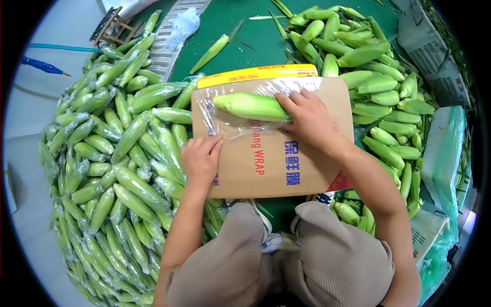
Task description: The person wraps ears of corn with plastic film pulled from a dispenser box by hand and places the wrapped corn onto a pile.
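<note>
Your corn ear (250, 106) lies on cling film (235, 130) atop the cardboard (232, 176), long axis nearly crosswise, pale blunt end pointing left. Your right hand (311, 116) bends over its right end; your left hand (200, 156) curls by the film's lower-left edge. I cannot tell whether either grips. Beyond one yellow box (258, 75), the green floor (263, 43) bears one separate ear (212, 53). Two uncounted piles flank you: wrapped corn (107, 169) left, unwrapped corn (383, 84) right.
</note>
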{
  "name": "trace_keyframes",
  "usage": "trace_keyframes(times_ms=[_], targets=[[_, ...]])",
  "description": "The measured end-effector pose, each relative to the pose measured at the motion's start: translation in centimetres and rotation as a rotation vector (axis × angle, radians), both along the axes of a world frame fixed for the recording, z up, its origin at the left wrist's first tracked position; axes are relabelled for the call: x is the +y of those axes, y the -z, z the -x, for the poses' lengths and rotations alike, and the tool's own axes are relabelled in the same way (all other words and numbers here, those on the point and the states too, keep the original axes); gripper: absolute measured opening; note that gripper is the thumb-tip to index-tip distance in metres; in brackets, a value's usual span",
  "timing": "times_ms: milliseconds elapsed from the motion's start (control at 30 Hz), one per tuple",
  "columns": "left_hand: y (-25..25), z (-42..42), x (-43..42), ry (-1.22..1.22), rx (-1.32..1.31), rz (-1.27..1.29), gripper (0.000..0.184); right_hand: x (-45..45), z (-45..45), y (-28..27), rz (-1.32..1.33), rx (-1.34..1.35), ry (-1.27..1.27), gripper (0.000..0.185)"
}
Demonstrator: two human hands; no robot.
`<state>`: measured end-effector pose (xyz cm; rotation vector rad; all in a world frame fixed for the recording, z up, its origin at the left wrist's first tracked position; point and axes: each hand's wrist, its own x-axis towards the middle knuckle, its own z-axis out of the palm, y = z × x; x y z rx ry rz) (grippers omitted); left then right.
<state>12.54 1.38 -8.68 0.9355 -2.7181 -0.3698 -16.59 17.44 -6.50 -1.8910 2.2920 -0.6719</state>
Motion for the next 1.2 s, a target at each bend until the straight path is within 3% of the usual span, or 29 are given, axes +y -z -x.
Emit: trace_keyframes(times_ms=[33, 133, 167, 267, 333, 400, 467, 500, 533, 567, 633, 667, 733, 833, 1000, 1033, 1100, 1167, 1200], targets=[[-0.1, 1.1, -0.2, 0.01, 0.136, 0.075, 0.018, 0.4, -0.3, -0.1, -0.01, 0.0, 0.016, 0.07], [0.4, 1.0, 0.1, -0.472, 0.394, -0.374, 0.012, 2.2, -0.8, -1.7, -0.091, 0.012, -0.025, 0.069], [-0.1, 0.5, 1.2, -0.478, 0.74, -0.611, 0.01, 2.9, -0.9, -2.3, -0.122, 0.003, -0.089, 0.069], [-0.4, 0.0, 5.8, -0.327, 1.057, -0.516, 0.011, 4.3, -2.3, -3.1, -0.194, -0.118, -0.298, 0.066], [-0.5, -0.6, 7.5, 0.055, 0.668, -0.231, 0.018, 4.6, -3.0, -3.6, -0.233, -0.256, -0.422, 0.062], [-1.4, 0.6, 7.9, 0.407, 0.413, 0.101, 0.028, 4.8, -2.9, -2.2, -0.234, -0.136, -0.433, 0.072], [-3.2, 2.8, 7.1, 0.341, 0.149, -0.016, 0.036, 4.7, -3.2, -2.3, -0.179, -0.098, -0.344, 0.078], [-4.0, 3.8, 6.2, 0.303, 0.006, -0.081, 0.041, 4.8, -3.6, -1.3, 0.051, -0.07, -0.183, 0.087], [-4.3, 6.0, 4.0, 0.275, -0.055, 0.008, 0.041, 4.1, -3.8, -0.9, 0.161, -0.017, -0.018, 0.086], [-4.5, 9.0, 1.0, 0.241, -0.108, 0.101, 0.041, 3.1, -3.4, -1.3, 0.148, 0.002, -0.023, 0.085], [-5.5, 13.3, -3.3, 0.13, 0.089, 0.552, 0.037, 0.7, -2.6, -1.5, 0.124, 0.099, -0.034, 0.082], [-6.2, 14.7, -4.5, 0.088, 0.198, 0.452, 0.038, -0.5, -2.6, -1.3, 0.108, 0.167, -0.043, 0.08], [-6.4, 15.3, -4.8, 0.077, 0.394, -0.288, 0.044, -2.4, -1.3, -0.6, 0.078, 0.176, -0.054, 0.077], [-5.5, 13.0, -1.3, 0.389, 0.059, 0.216, 0.056, -4.6, 1.6, 0.5, 0.029, -0.025, -0.041, 0.072], [-5.1, 10.5, 0.1, 0.452, -0.049, 0.446, 0.069, -3.4, 1.1, -2.5, -0.225, -0.574, -0.234, 0.07], [-5.0, 10.3, 0.5, 0.45, -0.07, 0.274, 0.065, -3.0, 1.4, -2.4, -0.209, -0.599, -0.31, 0.075], [-4.9, 9.8, 1.8, 0.499, 0.013, 0.019, 0.06, -3.6, 2.9, -3.4, -0.459, -0.563, -0.364, 0.066], [-6.7, 10.7, 2.8, 0.436, -0.16, -0.331, 0.06, -5.9, 4.0, -1.5, -0.201, -0.576, -0.32, 0.061], [-7.8, 10.8, 3.2, 0.501, -0.168, -0.303, 0.057, -5.9, 3.1, 0.9, 0.05, -0.6, -0.215, 0.066]])
